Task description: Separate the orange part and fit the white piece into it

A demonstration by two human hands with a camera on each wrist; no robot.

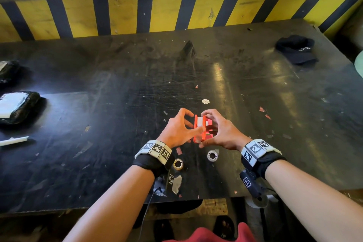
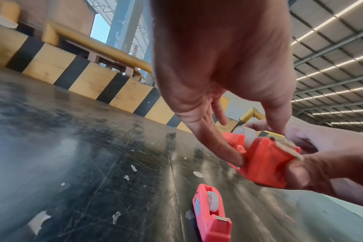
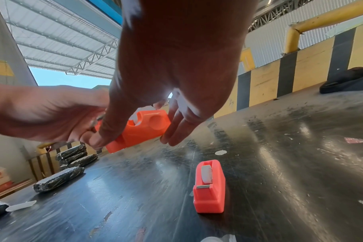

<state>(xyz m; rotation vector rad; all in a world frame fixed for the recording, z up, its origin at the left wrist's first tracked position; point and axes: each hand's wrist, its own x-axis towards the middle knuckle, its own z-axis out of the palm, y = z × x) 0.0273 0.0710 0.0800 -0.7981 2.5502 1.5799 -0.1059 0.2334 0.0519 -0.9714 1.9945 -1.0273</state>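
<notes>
Orange tape dispenser [image 1: 200, 128] pinched between both hands [image 1: 177, 129], fingers curled.

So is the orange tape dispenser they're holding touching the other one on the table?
Apart. The right wrist view shows the held dispenser lifted in both hands, with bare table between it and the second dispenser.

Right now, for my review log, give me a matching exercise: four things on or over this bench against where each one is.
Things:
1. held tape dispenser
2. second tape dispenser
3. black cap
4. wrapped black bundles

Places:
A. far right of the table
B. left edge of the table
C. between both hands, off the table
D. standing on the table, untouched

Pairs: 1-C, 2-D, 3-A, 4-B
</notes>
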